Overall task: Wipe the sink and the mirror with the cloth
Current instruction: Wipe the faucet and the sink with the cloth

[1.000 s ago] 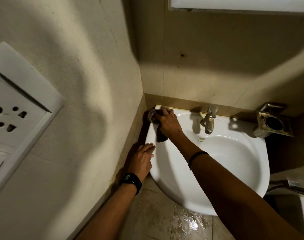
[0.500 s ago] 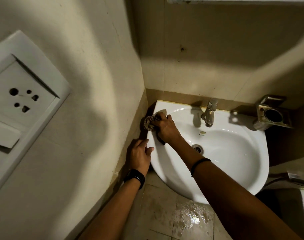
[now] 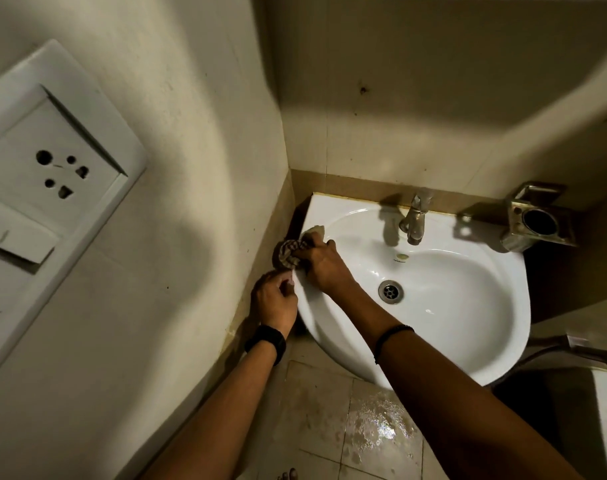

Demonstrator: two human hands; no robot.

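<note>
A white wall-hung sink (image 3: 468, 341) fills the corner, with a metal tap (image 3: 414, 220) at its back and a drain (image 3: 390, 291) in the bowl. My right hand (image 3: 324, 263) is shut on a bunched checked cloth (image 3: 290, 252) and presses it on the sink's left rim. My left hand (image 3: 276, 301) rests just below it at the rim's outer left edge, fingers curled against the rim; it holds no separate object. The mirror is out of view apart from a thin pale strip at the top edge.
A white socket and switch plate (image 3: 49, 188) sits on the left wall. A metal holder (image 3: 537, 220) is fixed to the wall right of the tap. A hose (image 3: 572, 351) runs at the right. The floor tiles (image 3: 374, 431) below the sink are wet.
My right hand has drawn the cloth along the left rim from the back corner toward me. My left hand has moved up close to the cloth. The view has tilted down, showing the drain.
</note>
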